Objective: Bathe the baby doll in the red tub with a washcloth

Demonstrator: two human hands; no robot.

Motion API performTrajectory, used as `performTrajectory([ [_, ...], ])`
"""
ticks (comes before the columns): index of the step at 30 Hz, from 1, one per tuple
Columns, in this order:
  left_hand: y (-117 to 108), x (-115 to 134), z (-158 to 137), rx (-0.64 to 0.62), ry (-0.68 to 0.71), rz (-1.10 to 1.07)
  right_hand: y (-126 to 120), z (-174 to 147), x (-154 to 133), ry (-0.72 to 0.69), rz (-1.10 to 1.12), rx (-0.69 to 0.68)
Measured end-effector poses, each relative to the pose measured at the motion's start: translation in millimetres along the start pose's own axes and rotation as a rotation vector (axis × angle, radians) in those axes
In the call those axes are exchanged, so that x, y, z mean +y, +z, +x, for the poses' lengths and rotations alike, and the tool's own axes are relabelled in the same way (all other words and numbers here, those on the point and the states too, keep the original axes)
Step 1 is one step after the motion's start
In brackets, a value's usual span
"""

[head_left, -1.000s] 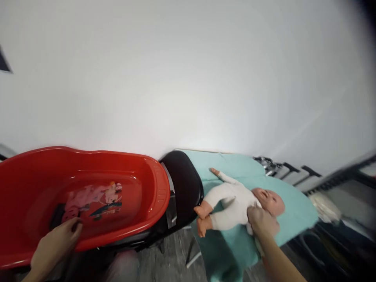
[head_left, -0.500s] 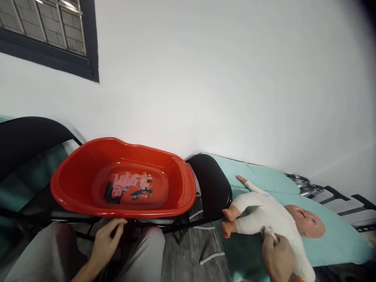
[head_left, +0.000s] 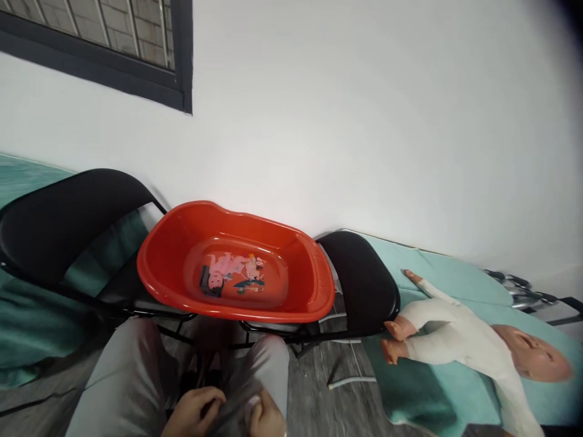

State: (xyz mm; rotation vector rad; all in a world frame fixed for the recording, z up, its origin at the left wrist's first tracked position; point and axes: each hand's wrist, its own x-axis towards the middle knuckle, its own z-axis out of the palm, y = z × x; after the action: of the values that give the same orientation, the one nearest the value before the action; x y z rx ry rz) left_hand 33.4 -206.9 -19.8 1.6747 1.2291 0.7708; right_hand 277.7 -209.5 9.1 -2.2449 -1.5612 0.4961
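Observation:
Over my lap, my left hand is loosely curled, with a gap between thumb and forefinger and nothing visible in it. Just to its right, my right hand is closed on a small white piece, too blurred to name, between thumb and fingers. Both hands are near each other but apart, partly cut off by the lower edge. In front of my knees stands a red baby bathtub with shallow water and a cartoon print on its bottom. A baby doll with a white cloth body lies on its back to the right.
Black folding chairs carry the tub. Green sheeting lies under the doll, and more hangs at the left. A barred window is set in the white wall. Metal-and-black frame parts show at far right.
My right hand has left the doll's side and come over my lap with the small white piece. My left hand has drawn back from the tub's rim. The view has swung left.

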Motion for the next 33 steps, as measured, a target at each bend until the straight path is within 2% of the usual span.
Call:
performTrajectory([
  [1, -20, -6, -4, 0.068, -0.028, 0.017, 14, 0, -3, 0.028, -0.001, -0.030],
  [3, -65, -25, -14, 0.185, -0.081, 0.069, 27, 7, -1, 0.091, -0.016, -0.089],
  [6, -128, -66, -30, 0.312, -0.191, 0.261, 24, 26, 4, 0.138, -0.096, -0.143],
  [9, -164, -103, -42, 0.376, -0.287, 0.499, 20, 37, -3, 0.192, -0.209, -0.172],
  [13, -169, -122, -43, 0.389, -0.244, 0.555, 25, 36, -11, 0.224, -0.273, -0.127],
  [19, -164, -117, -29, 0.383, -0.197, 0.503, 33, 42, -9, 0.245, -0.361, -0.120],
  [26, -169, -110, -21, 0.387, -0.351, 0.760, 27, 58, -11, 0.342, -0.488, -0.158],
  [33, -165, -120, -1, 0.310, -0.319, 0.755, 26, 73, -13, 0.362, -0.501, -0.148],
])
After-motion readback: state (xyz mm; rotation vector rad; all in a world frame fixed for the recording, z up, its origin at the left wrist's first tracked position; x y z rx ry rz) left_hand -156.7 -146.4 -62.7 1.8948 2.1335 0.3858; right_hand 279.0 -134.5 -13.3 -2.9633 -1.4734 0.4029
